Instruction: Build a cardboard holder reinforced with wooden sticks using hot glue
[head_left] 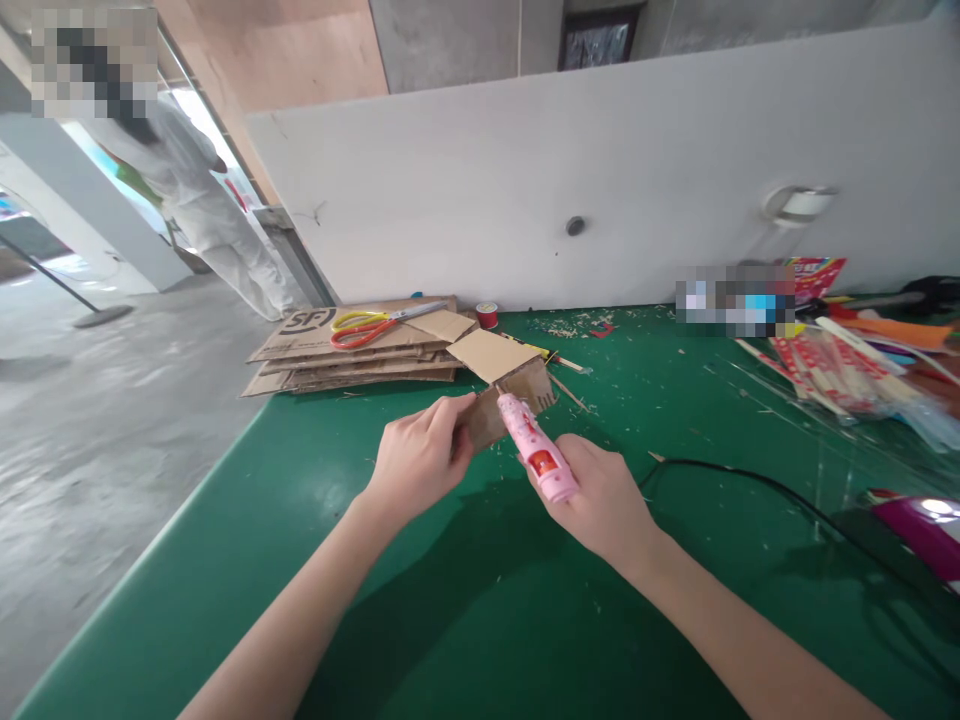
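A green tabletop (465, 640) with a soft sheen carries everything, stretching out in front of a stack of flattened cardboard (352, 375) that rests directly on it. Just right of the stack stands a small red tub (487, 317) with a pale top. Farther right of the stack, pale shavings (566, 328) lie strewn near a red scrap (601, 330). Well to the right of the stack spreads a pile of red-and-white wrapped sticks (817, 375). Also right of the stack, but nearer the viewer, a black cord (757, 470) trails toward a magenta object (919, 535), cut by the view's edge.
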